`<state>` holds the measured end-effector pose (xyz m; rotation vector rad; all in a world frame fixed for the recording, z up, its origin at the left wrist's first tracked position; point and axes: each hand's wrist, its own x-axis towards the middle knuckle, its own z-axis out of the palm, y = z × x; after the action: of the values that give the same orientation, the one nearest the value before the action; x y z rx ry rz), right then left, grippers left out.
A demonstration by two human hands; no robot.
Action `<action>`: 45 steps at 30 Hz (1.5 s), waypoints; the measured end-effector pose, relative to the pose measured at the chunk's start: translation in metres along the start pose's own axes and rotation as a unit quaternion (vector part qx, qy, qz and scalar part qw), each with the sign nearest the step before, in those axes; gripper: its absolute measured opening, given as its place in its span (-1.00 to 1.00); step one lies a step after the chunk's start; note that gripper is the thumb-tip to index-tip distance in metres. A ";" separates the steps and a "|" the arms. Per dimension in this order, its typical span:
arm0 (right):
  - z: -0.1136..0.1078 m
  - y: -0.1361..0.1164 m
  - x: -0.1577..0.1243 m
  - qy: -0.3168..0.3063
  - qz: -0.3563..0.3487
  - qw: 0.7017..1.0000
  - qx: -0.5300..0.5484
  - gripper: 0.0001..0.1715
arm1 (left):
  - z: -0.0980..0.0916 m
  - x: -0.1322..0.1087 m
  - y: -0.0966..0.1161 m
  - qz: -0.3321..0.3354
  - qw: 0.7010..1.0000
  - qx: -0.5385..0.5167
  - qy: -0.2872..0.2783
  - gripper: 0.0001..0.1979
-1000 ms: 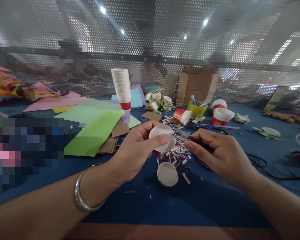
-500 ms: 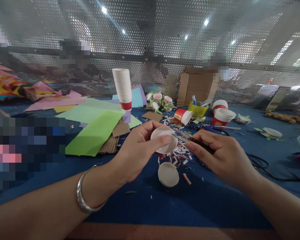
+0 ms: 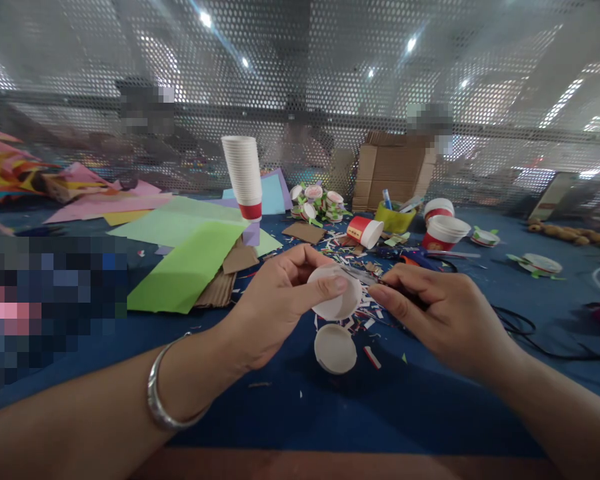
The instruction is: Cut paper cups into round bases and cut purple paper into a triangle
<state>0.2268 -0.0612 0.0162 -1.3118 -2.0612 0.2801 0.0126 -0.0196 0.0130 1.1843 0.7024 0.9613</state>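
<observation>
My left hand point(image 3: 293, 287) pinches a shallow white paper cup bottom point(image 3: 347, 303), thumb inside and fingers behind it. On the right, my right hand point(image 3: 425, 300) is closed around a pair of scissors point(image 3: 361, 275), whose blades reach to the rim of the cup bottom. Most of the scissors' handle is hidden by my fingers. A second cut cup bottom point(image 3: 335, 349) lies on the blue table just below, beside a red and white paper strip point(image 3: 373, 357). Paper scraps point(image 3: 367, 317) are strewn under and behind both hands.
A tall stack of paper cups point(image 3: 243, 173) stands behind green paper sheets point(image 3: 190, 267). Further back are small paper turtles point(image 3: 314, 200), a tipped red cup point(image 3: 365, 231), a yellow holder point(image 3: 395, 219) and upright cups point(image 3: 446, 233). A black cord point(image 3: 530, 340) lies at right.
My left hand has turned the cup bottom, showing more of its inside, and shifted it slightly right and down. The scissor blades are still at its rim.
</observation>
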 end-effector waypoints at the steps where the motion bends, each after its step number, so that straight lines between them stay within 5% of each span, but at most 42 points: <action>1: 0.000 0.000 0.000 -0.002 0.002 1.000 0.000 -0.56 | 0.000 0.000 0.000 -0.004 1.000 -0.002 -0.001 -0.75; 30: -0.003 0.001 -0.001 0.010 0.001 1.000 -0.002 -0.55 | 0.001 0.000 0.004 -0.057 0.997 -0.048 -0.015 -0.77; 45: -0.005 -0.004 0.004 -0.025 0.066 0.986 0.151 -0.45 | -0.003 -0.001 0.010 -0.064 0.990 -0.080 -0.095 -0.82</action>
<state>0.2259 -0.0607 0.0237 -1.2635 -1.8838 0.6646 0.0078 -0.0183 0.0217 1.0597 0.5319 0.7725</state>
